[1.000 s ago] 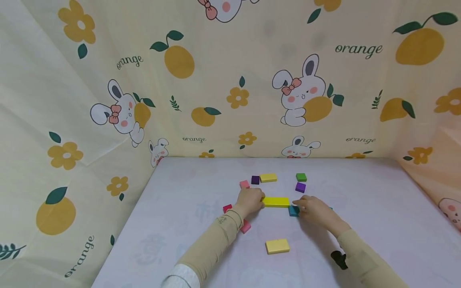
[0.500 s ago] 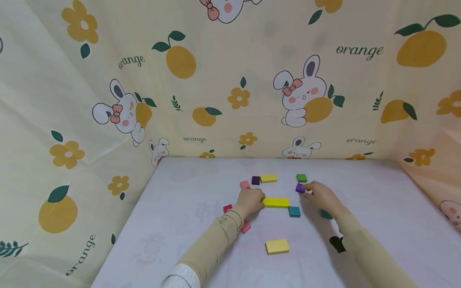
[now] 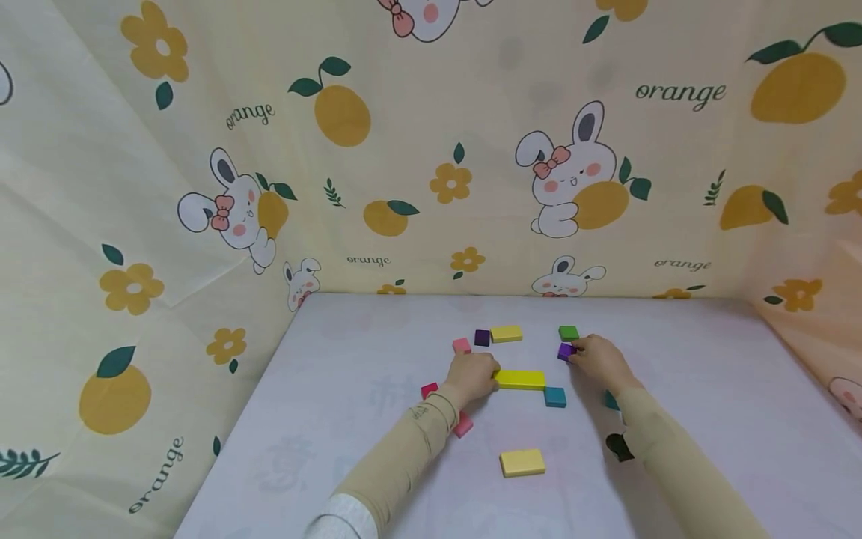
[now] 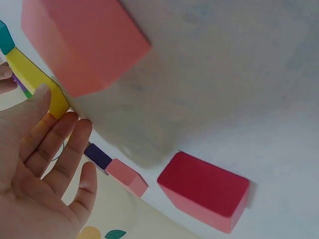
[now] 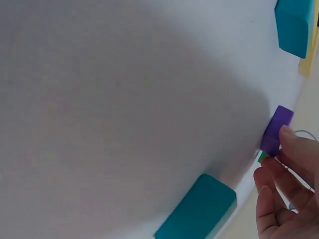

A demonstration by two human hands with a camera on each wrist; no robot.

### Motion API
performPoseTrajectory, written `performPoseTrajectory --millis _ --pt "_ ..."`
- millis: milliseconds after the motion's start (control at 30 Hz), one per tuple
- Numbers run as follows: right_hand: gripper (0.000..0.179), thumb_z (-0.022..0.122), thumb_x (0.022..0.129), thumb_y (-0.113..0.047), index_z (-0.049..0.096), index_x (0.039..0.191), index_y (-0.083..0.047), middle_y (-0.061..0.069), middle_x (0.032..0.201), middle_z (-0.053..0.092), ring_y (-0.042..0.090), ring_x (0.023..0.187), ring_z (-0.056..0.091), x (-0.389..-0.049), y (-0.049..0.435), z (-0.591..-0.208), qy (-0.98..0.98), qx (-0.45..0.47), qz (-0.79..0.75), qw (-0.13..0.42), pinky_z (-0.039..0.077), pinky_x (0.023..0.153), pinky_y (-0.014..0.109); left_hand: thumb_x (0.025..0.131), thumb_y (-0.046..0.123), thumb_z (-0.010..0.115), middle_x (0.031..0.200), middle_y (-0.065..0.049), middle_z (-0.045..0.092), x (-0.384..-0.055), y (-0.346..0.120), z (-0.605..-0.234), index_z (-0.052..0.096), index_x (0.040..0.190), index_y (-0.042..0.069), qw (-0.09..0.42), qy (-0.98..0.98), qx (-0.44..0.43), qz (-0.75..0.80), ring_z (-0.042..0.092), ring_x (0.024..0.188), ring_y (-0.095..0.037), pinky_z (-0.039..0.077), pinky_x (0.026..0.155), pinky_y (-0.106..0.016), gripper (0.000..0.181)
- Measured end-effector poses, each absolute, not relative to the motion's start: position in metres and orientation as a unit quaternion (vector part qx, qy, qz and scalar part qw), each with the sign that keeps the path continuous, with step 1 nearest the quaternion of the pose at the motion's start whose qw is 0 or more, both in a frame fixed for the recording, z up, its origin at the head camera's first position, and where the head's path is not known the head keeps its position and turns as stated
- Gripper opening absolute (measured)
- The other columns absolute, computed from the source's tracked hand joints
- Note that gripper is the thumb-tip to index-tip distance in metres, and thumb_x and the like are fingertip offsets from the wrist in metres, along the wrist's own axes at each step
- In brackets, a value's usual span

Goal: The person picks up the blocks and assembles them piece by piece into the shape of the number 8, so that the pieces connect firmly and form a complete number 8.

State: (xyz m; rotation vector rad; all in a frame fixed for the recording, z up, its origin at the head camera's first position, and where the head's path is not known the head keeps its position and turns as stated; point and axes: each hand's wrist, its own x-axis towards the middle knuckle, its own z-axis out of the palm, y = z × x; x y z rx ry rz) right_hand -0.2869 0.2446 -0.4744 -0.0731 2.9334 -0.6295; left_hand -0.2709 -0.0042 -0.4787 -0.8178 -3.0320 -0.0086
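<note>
In the head view my left hand (image 3: 471, 376) pinches the left end of a long yellow block (image 3: 521, 380), which lies flat on the table. The left wrist view shows the thumb on one side of that yellow block (image 4: 30, 72) and fingers at its end. Farther back and to the right, my right hand (image 3: 602, 363) has a small purple block (image 3: 566, 351) between thumb and fingers. In the right wrist view the thumb lies on the purple block (image 5: 277, 127). A teal block (image 3: 555, 397) sits at the right end of the yellow one.
Behind the hands lie a green block (image 3: 569, 333), a pale yellow block (image 3: 506, 334), a dark purple block (image 3: 482, 337) and a pink block (image 3: 461, 345). Near my left arm are a red block (image 3: 429, 390) and another pink block (image 3: 462, 425). A pale yellow block (image 3: 522, 463) lies in front.
My right hand has left the teal block beside the yellow one, moved back and right, and taken the purple block in its fingers. The left hand stays at the yellow block.
</note>
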Motion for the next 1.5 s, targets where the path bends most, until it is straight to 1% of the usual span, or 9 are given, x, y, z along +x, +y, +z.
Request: performPoseTrajectory --millis 67,267,400,500,600,767,967,1133,1500 --pt "0.039 0.058 0.091 -0.015 0.055 0.122 0.009 0.029 0.115 0.058 0.035 0.094 0.054 -0.288 0.246 -0.477 0.974 -0.021 -0.211 0.077 0.042 0.093 0.055 0.083 0.037 0.067 0.097 0.01 0.07 -0.271 -0.004 -0.479 0.071 0.106 0.024 -0.001 -0.966 -0.257 -0.003 0.062 0.081 -0.005 0.044 0.077 -0.027 0.026" --pt "0.038 0.056 0.092 -0.016 0.055 0.123 0.006 0.03 0.121 0.056 0.037 0.101 0.054 -0.288 0.247 -0.479 0.971 -0.022 -0.22 0.088 0.04 0.095 0.056 0.083 0.038 0.067 0.098 0.01 0.07 -0.271 -0.004 -0.479 0.07 0.107 0.025 -0.003 -0.967 -0.254 0.002 0.061 0.081 -0.005 0.044 0.078 -0.027 0.027" --pt "0.038 0.057 0.092 -0.016 0.055 0.123 0.006 0.03 0.12 0.056 0.037 0.099 0.054 -0.287 0.246 -0.478 0.97 -0.027 -0.225 0.089 0.041 0.094 0.055 0.083 0.038 0.068 0.098 0.01 0.07 -0.27 -0.004 -0.477 0.07 0.107 0.025 -0.003 -0.968 -0.252 0.003 0.061 0.081 -0.006 0.043 0.077 -0.027 0.027" --pt "0.039 0.058 0.091 -0.017 0.056 0.123 0.005 0.028 0.119 0.058 0.034 0.096 0.054 -0.287 0.244 -0.476 0.969 -0.029 -0.226 0.099 0.042 0.093 0.055 0.082 0.038 0.068 0.098 0.01 0.07 -0.269 -0.004 -0.477 0.07 0.107 0.025 -0.005 -0.969 -0.248 -0.005 0.061 0.081 -0.006 0.043 0.077 -0.027 0.027" --pt "0.038 0.059 0.091 -0.017 0.057 0.122 0.004 0.026 0.118 0.06 0.032 0.096 0.055 -0.286 0.241 -0.475 0.968 -0.037 -0.224 0.108 0.042 0.094 0.053 0.083 0.037 0.068 0.098 0.009 0.07 -0.269 -0.003 -0.477 0.07 0.107 0.025 -0.008 -0.969 -0.247 -0.009 0.061 0.081 -0.007 0.043 0.078 -0.028 0.028" --pt "0.034 0.061 0.089 -0.016 0.061 0.116 0.004 0.025 0.114 0.063 0.032 0.096 0.058 -0.285 0.236 -0.475 0.97 -0.077 -0.211 0.097 0.044 0.091 0.051 0.083 0.037 0.068 0.098 0.009 0.07 -0.268 -0.004 -0.477 0.07 0.107 0.024 -0.007 -0.968 -0.249 -0.009 0.061 0.081 -0.006 0.042 0.078 -0.028 0.028" --pt "0.032 0.062 0.088 -0.015 0.063 0.115 0.002 0.021 0.111 0.066 0.025 0.09 0.059 -0.282 0.227 -0.474 0.968 -0.097 -0.202 0.11 0.048 0.088 0.047 0.083 0.037 0.068 0.098 0.01 0.07 -0.268 -0.003 -0.476 0.07 0.108 0.024 -0.01 -0.968 -0.25 -0.011 0.06 0.08 -0.006 0.042 0.078 -0.027 0.027" --pt "0.032 0.063 0.087 -0.014 0.063 0.115 0.003 0.021 0.11 0.066 0.024 0.088 0.059 -0.28 0.222 -0.472 0.968 -0.107 -0.197 0.111 0.049 0.086 0.046 0.083 0.037 0.068 0.097 0.01 0.07 -0.269 -0.004 -0.476 0.07 0.107 0.024 -0.008 -0.968 -0.251 -0.011 0.06 0.079 -0.005 0.042 0.077 -0.027 0.027" --pt "0.032 0.063 0.087 -0.015 0.063 0.115 0.001 0.019 0.111 0.066 0.026 0.093 0.061 -0.28 0.225 -0.471 0.968 -0.13 -0.185 0.111 0.049 0.088 0.046 0.083 0.037 0.067 0.096 0.009 0.071 -0.27 -0.003 -0.48 0.071 0.106 0.024 -0.003 -0.967 -0.256 -0.003 0.061 0.079 -0.006 0.044 0.078 -0.029 0.026"
